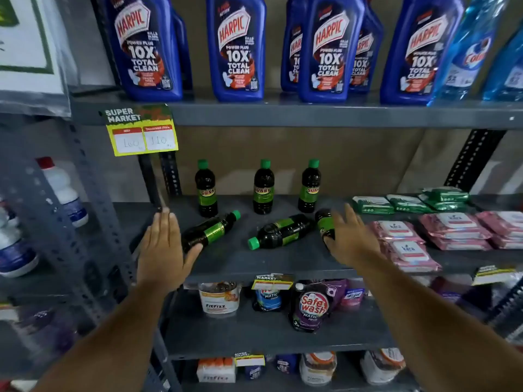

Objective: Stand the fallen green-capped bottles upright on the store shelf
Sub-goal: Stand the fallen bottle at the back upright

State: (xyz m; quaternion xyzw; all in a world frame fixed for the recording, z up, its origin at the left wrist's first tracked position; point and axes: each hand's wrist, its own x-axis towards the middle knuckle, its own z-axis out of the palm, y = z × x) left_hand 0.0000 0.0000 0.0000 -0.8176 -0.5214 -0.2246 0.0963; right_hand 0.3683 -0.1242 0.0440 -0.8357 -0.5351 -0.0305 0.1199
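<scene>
Where SUNNY bottles (pixel 210 232) lie fallen, left hand (pixel 162 250) spread flat, right hand (pixel 349 239) splayed; HARPIC bottles (pixel 236 49) above.

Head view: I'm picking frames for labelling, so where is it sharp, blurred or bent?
Head view: the standing green-capped bottles and shelf centre are fairly sharp; the left edge around the white bottle is smeared; wide-angle distortion leans the blue bottles outward; lighting is dim and even.

Three fallen bottles (pixel 210 232) between open hands (pixel 162 247)
</scene>
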